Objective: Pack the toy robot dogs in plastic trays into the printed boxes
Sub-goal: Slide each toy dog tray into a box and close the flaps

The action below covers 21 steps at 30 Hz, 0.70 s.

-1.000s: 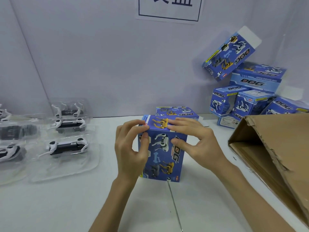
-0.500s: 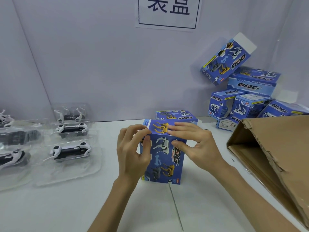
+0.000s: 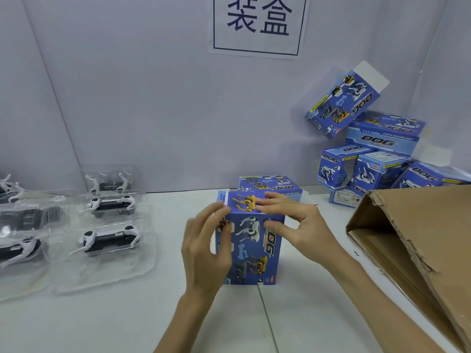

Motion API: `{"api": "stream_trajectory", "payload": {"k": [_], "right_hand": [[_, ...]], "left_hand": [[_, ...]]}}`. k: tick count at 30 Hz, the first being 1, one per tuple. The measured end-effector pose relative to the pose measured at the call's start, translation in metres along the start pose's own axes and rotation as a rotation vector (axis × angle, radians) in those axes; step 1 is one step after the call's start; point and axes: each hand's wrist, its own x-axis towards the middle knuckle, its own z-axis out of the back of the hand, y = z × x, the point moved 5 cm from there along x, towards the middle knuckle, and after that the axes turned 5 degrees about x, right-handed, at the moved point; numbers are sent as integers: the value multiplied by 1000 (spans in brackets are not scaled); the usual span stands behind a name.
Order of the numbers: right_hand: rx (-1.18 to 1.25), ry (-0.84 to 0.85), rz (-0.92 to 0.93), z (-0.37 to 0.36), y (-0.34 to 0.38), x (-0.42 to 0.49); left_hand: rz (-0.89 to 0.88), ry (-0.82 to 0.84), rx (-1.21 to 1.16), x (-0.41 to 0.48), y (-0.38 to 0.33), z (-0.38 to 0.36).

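Note:
A blue printed box (image 3: 252, 240) stands upright on the white table (image 3: 76, 322) in the middle of the view. My left hand (image 3: 204, 250) holds its left edge, fingertips at the top left corner and thumb on the front face. My right hand (image 3: 300, 225) lies with its fingers across the closed top flap and its thumb on the front. To the left, black and white toy robot dogs lie in clear plastic trays, the nearest (image 3: 109, 238) with another (image 3: 112, 203) behind it.
A second printed box (image 3: 270, 184) lies flat just behind the held one. Several more boxes (image 3: 382, 138) are piled at the back right against the wall. A large open brown carton (image 3: 420, 238) lies on its side at the right edge.
Both hands have stayed on the upright box. My left hand has slipped slightly down the left edge. The view has tipped up a little.

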Motion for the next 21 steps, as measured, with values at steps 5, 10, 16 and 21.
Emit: {"api": "stream_trajectory", "payload": {"k": [5, 10, 16, 21], "right_hand": [[132, -25, -49, -4, 1, 0], [208, -143, 6, -10, -1, -3], [344, -191, 31, -10, -10, -4], [624, -225, -85, -10, -14, 3]], "left_hand": [[554, 263, -212, -27, 41, -16], [780, 589, -526, -47, 61, -36], [719, 648, -434, -40, 63, -30], [650, 638, -378, -34, 46, -24]]}}
